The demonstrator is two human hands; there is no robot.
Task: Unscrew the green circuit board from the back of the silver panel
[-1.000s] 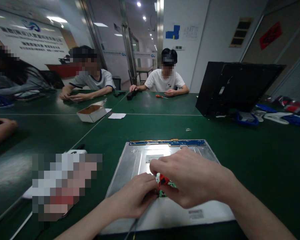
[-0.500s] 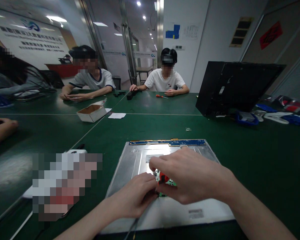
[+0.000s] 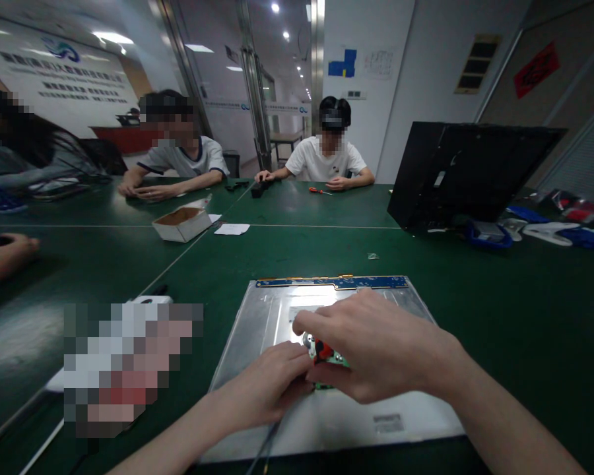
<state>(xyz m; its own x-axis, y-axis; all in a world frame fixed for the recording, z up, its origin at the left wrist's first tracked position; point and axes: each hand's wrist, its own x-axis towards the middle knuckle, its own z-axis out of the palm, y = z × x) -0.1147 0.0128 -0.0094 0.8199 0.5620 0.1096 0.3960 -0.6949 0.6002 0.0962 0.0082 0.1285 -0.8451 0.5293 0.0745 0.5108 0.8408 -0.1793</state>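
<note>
A silver display panel (image 3: 257, 330) lies flat with its metal back up, a blue circuit strip (image 3: 301, 284) along its far edge. On its middle sits a green circuit board (image 3: 325, 386), mostly covered by my hands. My right hand (image 3: 376, 346) is closed around a red-and-black screwdriver (image 3: 323, 349) above the board; the tip is hidden. My left hand (image 3: 272, 379) rests with bent, closed fingers at the board's left edge, touching or almost touching my right fingers. What its fingertips grip is hidden. Thin dark cables (image 3: 264, 448) run out below my left hand toward me.
A pixelated white device (image 3: 151, 300) with a cord lies left of the panel. Farther off are an open cardboard box (image 3: 182, 224), paper (image 3: 231, 229) and a red screwdriver (image 3: 319, 190). A black monitor housing (image 3: 465, 171) stands at right. Co-workers sit across and at left.
My right hand and the screwdriver handle have shifted and turned very slightly. My left hand stays almost in place, as does the panel.
</note>
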